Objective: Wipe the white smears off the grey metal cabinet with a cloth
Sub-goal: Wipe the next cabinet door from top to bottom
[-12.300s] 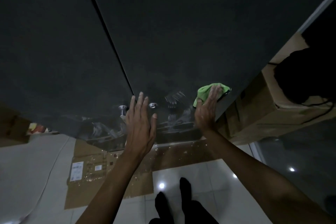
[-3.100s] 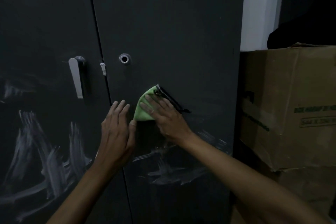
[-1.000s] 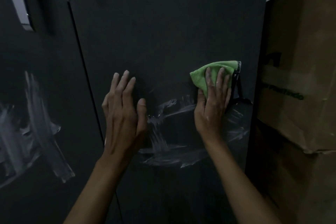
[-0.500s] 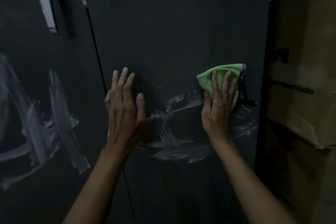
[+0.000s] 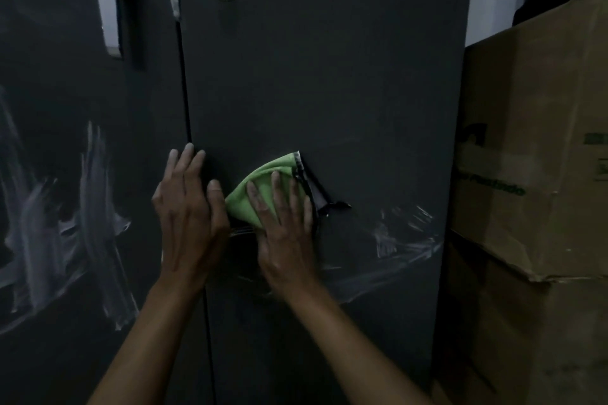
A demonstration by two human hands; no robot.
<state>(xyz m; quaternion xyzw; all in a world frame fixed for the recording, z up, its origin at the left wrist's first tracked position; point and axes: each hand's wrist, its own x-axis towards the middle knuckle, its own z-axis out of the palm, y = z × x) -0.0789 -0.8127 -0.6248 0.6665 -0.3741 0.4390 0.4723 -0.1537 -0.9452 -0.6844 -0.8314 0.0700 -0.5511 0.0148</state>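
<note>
My right hand [image 5: 283,227] pressed the soft green cloth [image 5: 263,187] flat-fingered on the matte grey cabinet [image 5: 322,76], left hand [image 5: 189,207] flat beside the door seam. White smears [image 5: 401,240] streaked at 3 o'clock, toward the door's edge and cardboard box [image 5: 533,148].

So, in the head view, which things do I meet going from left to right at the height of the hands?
White smears on the left door → left hand → green cloth → smears on the right door → cardboard box.

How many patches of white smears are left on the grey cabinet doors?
2: one large patch on the left door, one on the right door right of the green cloth. More may hide under the hands.
</note>
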